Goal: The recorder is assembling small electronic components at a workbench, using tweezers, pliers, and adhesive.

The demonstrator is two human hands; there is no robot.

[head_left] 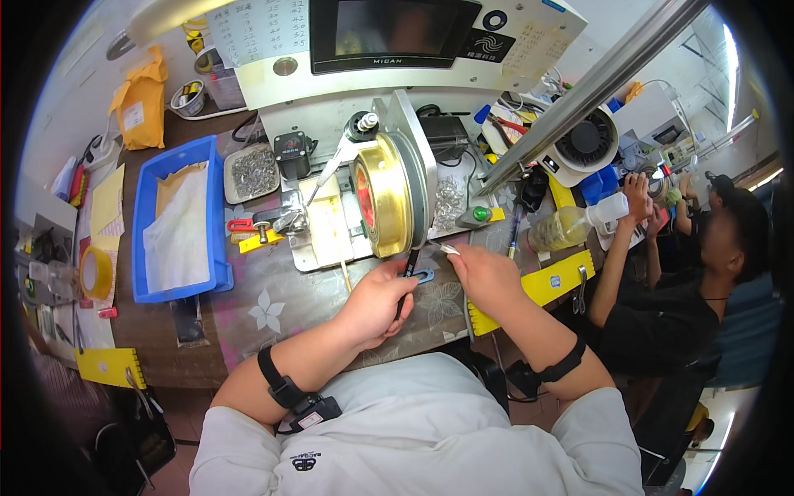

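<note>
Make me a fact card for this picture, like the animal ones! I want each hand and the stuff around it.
Left hand: pinches a black stick-like tool
Right hand: pinches a small pale piece; too tiny to name
In front: a gold-coloured wheel; a dark screen beyond it
On the left: a blue tray holding a white sheet
Farther left: a yellow tape roll
On the right: a plastic bottle; another person past it
</note>
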